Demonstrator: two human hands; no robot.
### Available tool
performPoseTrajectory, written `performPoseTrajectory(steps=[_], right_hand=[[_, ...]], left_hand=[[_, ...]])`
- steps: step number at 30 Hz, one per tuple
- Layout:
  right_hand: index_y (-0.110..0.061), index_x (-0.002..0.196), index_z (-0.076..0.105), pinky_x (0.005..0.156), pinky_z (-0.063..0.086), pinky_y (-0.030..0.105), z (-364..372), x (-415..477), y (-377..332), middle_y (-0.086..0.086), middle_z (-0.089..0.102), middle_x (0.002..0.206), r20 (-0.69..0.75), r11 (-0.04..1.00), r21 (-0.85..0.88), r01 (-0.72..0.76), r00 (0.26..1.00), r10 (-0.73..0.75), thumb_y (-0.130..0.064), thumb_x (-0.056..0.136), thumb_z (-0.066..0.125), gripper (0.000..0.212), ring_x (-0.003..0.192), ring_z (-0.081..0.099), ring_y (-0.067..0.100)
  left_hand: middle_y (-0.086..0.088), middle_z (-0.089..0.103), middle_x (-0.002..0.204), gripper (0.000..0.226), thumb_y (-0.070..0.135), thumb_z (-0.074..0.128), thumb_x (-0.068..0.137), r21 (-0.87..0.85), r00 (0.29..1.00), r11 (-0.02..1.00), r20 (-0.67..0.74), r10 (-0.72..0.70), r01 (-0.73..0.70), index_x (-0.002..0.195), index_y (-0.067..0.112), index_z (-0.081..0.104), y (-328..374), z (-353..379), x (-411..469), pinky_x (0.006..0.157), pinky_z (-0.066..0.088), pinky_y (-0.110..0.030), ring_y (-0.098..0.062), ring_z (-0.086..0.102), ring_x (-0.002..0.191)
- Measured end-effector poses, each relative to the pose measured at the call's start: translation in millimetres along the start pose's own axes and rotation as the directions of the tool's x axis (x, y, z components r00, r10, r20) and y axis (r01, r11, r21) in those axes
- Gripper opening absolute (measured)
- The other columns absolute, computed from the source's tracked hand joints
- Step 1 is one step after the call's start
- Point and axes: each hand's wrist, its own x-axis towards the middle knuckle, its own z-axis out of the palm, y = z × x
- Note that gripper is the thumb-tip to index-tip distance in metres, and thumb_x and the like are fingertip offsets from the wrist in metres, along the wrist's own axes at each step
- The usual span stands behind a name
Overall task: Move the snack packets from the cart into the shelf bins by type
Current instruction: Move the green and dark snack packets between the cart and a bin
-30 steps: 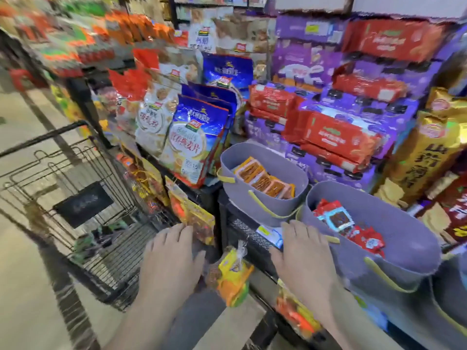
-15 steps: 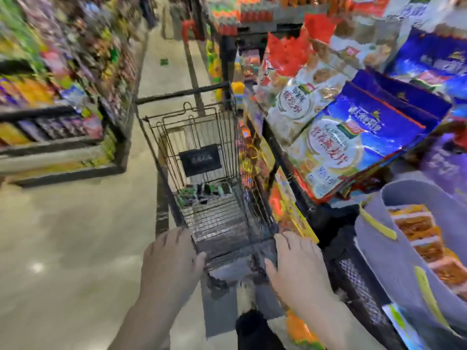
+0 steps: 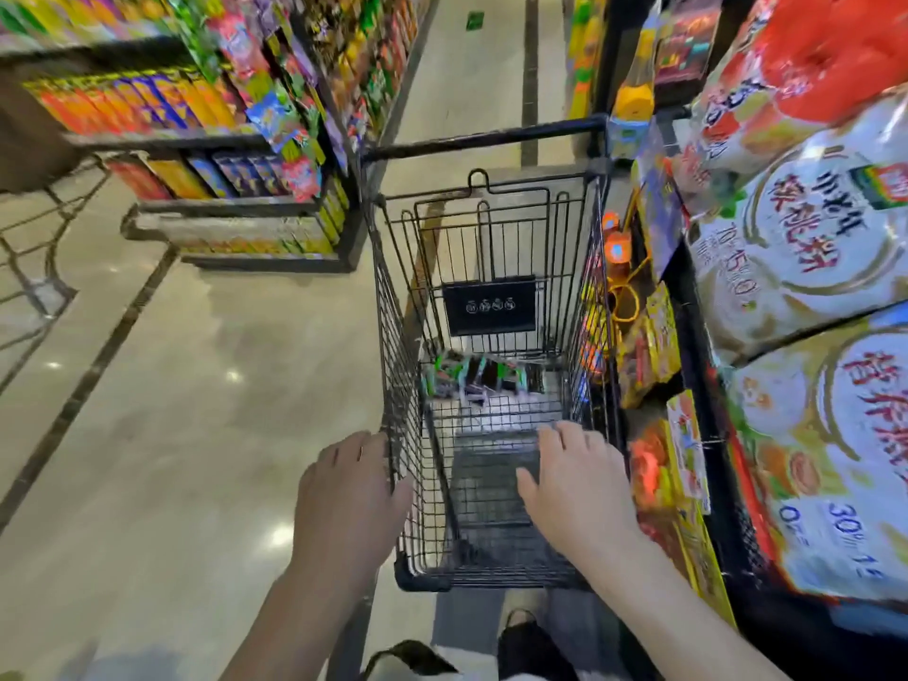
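Observation:
A black wire shopping cart (image 3: 393,307) stands in front of me in the aisle. Several small green and dark snack packets (image 3: 479,378) lie at the far end of its floor. My left hand (image 3: 349,503) hovers with relaxed fingers at the cart's near left rim and holds nothing. Over the near right part of the basket, my right hand (image 3: 580,489) is spread flat and empty. The grey shelf bins are out of view.
Large white and red snack bags (image 3: 806,248) fill the shelf on my right, with small hanging packets (image 3: 648,351) beside the cart. Another stocked shelf (image 3: 206,154) stands at the far left. A polished floor (image 3: 196,410) lies to the left of the cart.
My view has swung left from the grey bins to the cart, which now fills the centre. Both hands moved with it, from the shelf edge to the cart's near end, still empty.

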Motion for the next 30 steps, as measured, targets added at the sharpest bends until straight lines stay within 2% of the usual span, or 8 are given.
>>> performPoseTrajectory(steps=[3, 9, 13, 18, 20, 24, 27, 30], right_hand=[[-0.017, 0.151, 0.037, 0.114, 0.037, 0.042, 2, 39, 0, 0.005, 0.044, 0.152, 0.021, 1.000, 0.016, 0.019, 1.000, -0.020, -0.054, 0.104, 0.041, 0.060, 0.138, 0.043, 0.028], [-0.014, 0.152, 0.037, 0.113, 0.038, 0.045, 24, 123, -7, 0.009, 0.044, 0.152, 0.068, 0.997, 0.067, 0.025, 0.997, -0.029, -0.053, 0.104, 0.042, 0.062, 0.138, 0.042, 0.031], [-0.014, 0.142, 0.046, 0.107, 0.043, 0.046, 54, 186, -13, 0.009, 0.053, 0.140, 0.065, 0.994, 0.105, 0.004, 0.998, -0.011, -0.052, 0.102, 0.048, 0.055, 0.129, 0.049, 0.031], [-0.010, 0.142, 0.045, 0.100, 0.047, 0.046, 113, 268, -23, 0.013, 0.053, 0.139, 0.076, 0.995, 0.099, -0.022, 0.997, 0.015, -0.054, 0.103, 0.046, 0.059, 0.127, 0.050, 0.034], [-0.008, 0.140, 0.044, 0.098, 0.048, 0.048, 141, 300, -27, 0.015, 0.053, 0.137, 0.106, 0.989, 0.133, -0.058, 0.993, 0.044, -0.056, 0.102, 0.046, 0.061, 0.126, 0.050, 0.037], [-0.006, 0.144, 0.042, 0.101, 0.048, 0.051, 190, 357, -37, 0.018, 0.051, 0.140, 0.148, 0.968, 0.199, -0.150, 0.981, 0.122, -0.062, 0.098, 0.051, 0.073, 0.130, 0.048, 0.039], [-0.006, 0.148, 0.038, 0.102, 0.046, 0.053, 226, 390, -45, 0.021, 0.050, 0.141, 0.148, 0.964, 0.192, -0.187, 0.976, 0.160, -0.068, 0.096, 0.050, 0.081, 0.132, 0.047, 0.041], [-0.006, 0.154, 0.026, 0.109, 0.039, 0.056, 255, 418, -54, 0.024, 0.036, 0.150, 0.179, 0.943, 0.189, -0.273, 0.954, 0.240, -0.073, 0.094, 0.049, 0.093, 0.141, 0.033, 0.043]], left_hand=[[0.006, 0.052, 0.149, 0.048, 0.046, 0.053, 0.104, -0.043, 0.999, 0.999, 0.011, -0.030, 0.031, 0.147, 0.024, 0.050, 5, 1, 28, 0.109, 0.040, -0.036, -0.021, 0.048, 0.137], [-0.005, 0.045, 0.161, 0.065, 0.046, 0.055, 0.105, -0.121, 0.993, 0.986, 0.042, -0.109, 0.113, 0.160, 0.015, 0.038, -2, 29, 117, 0.114, 0.040, -0.042, -0.028, 0.042, 0.145], [-0.013, 0.042, 0.161, 0.072, 0.046, 0.058, 0.103, -0.205, 0.984, 0.962, 0.034, -0.176, 0.179, 0.161, 0.011, 0.033, -10, 63, 191, 0.112, 0.041, -0.049, -0.036, 0.040, 0.145], [-0.018, 0.032, 0.168, 0.088, 0.051, 0.062, 0.101, -0.405, 0.957, 0.877, -0.013, -0.290, 0.260, 0.165, 0.009, 0.018, -29, 110, 280, 0.117, 0.037, -0.052, -0.039, 0.033, 0.152], [-0.017, 0.037, 0.166, 0.083, 0.046, 0.063, 0.102, -0.508, 0.948, 0.814, 0.017, -0.318, 0.282, 0.165, 0.009, 0.023, -34, 128, 308, 0.118, 0.037, -0.047, -0.037, 0.038, 0.150], [-0.004, 0.071, 0.121, 0.042, 0.034, 0.060, 0.105, -0.663, 0.943, 0.713, -0.033, -0.332, 0.228, 0.143, 0.017, 0.055, -37, 157, 330, 0.097, 0.055, -0.041, -0.028, 0.066, 0.111], [0.010, 0.068, 0.089, 0.026, 0.031, 0.062, 0.105, -0.698, 0.926, 0.695, -0.128, -0.356, 0.171, 0.129, 0.022, 0.064, -39, 169, 330, 0.076, 0.055, -0.033, -0.017, 0.066, 0.080], [0.008, 0.070, 0.085, 0.026, 0.027, 0.064, 0.103, -0.716, 0.922, 0.685, -0.162, -0.352, 0.135, 0.129, 0.022, 0.067, -41, 171, 330, 0.071, 0.051, -0.031, -0.017, 0.067, 0.077]])
